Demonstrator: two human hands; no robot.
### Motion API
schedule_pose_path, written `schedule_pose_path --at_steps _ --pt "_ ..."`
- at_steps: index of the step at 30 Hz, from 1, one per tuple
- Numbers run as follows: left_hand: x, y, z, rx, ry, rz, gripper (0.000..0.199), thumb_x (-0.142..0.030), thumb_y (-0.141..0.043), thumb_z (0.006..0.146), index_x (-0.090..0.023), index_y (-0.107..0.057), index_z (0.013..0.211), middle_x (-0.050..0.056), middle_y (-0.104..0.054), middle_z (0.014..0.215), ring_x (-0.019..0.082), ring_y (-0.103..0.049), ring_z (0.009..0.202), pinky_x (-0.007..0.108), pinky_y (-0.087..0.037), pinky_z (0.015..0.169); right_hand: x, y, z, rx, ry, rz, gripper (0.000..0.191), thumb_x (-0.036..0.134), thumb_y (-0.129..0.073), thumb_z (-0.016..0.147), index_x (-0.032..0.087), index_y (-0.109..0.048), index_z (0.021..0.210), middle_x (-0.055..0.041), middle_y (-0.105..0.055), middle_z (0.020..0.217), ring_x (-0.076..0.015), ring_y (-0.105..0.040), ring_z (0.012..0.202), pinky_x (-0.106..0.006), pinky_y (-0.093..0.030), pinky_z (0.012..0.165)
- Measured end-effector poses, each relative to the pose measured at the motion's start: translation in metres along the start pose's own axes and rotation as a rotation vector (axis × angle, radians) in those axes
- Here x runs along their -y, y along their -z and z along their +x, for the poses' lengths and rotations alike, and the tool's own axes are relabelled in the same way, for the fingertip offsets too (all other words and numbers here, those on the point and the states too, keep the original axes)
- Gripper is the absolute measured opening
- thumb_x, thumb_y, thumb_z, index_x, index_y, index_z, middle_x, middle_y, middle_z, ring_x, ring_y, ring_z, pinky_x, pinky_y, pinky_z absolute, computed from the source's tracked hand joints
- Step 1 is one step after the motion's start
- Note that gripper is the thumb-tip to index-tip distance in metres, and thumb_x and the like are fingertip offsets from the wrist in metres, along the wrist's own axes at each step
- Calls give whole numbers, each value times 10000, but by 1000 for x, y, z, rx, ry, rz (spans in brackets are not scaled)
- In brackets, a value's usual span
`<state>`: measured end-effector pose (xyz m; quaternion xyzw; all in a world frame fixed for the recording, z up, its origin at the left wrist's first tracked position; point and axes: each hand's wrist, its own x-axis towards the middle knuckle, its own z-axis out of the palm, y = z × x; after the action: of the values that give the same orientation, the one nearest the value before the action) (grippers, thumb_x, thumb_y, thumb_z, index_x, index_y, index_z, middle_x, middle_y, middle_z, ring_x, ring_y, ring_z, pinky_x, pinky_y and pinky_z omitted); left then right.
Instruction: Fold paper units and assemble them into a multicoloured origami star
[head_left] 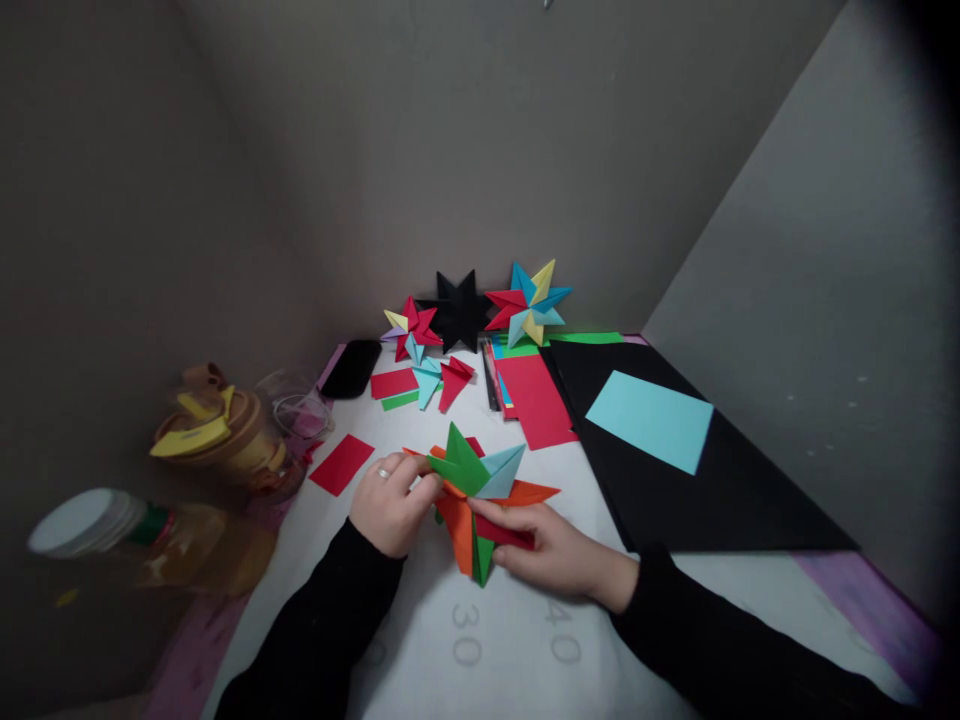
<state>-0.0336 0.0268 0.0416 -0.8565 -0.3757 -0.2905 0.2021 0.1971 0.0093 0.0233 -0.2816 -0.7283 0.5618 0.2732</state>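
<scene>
A folded paper star [460, 460] with green, light blue, orange and red points is held between my two hands over the white sheet. My left hand [391, 500], with a ring on one finger, pinches the star's left side. On the lower right, my right hand [551, 548] grips a red point between thumb and fingers. Some of the star's points are hidden behind my fingers. Beyond it lie a folded light blue paper piece [427, 380] and a folded red paper piece [454, 381]. A red paper rectangle [342, 464] rests left of my left hand.
Finished stars, one black [457, 310], one multicoloured [529, 303] and a smaller one [409, 330], lean at the wall. Black sheets [720, 490] carry a light blue rectangle [651, 420]. A dark phone [352, 368], a lidded jar [150, 535] and a brown container [225, 430] stand left.
</scene>
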Motion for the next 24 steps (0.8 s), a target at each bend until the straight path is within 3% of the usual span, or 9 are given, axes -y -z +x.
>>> schedule_pose_path --at_steps 6,13,21,24 --pt "0 0 2 -1 -7 0 112 -109 -541 814 -166 -624 862 41 -668 799 199 -535 728 326 -390 667 0 0 0 12 -18 -11 619 65 -542 765 237 -414 1345 -54 -462 1374 -210 -442 1258 -401 -322 1065" --pt "-1 2 1 -20 5 -23 76 -107 -566 795 -167 -611 781 39 -649 737 184 -516 685 314 -370 627 1 0 0 27 -22 -10 625 68 -544 761 232 -408 1348 -62 -461 1375 -216 -440 1259 -408 -311 1068" --pt "0 4 -2 -110 -48 -154 145 -56 -524 806 -162 -616 840 58 -643 772 175 -532 715 311 -429 648 3 1 0 29 3 -24 638 67 -543 754 245 -405 1350 -61 -452 1381 -223 -432 1265 -430 -308 1067" --pt "0 3 -2 -130 -18 -218 77 -99 -579 801 -173 -600 805 44 -625 764 158 -554 716 297 -460 669 5 1 0 29 22 -11 642 61 -531 756 263 -402 1351 -48 -456 1379 -220 -441 1258 -433 -321 1062"
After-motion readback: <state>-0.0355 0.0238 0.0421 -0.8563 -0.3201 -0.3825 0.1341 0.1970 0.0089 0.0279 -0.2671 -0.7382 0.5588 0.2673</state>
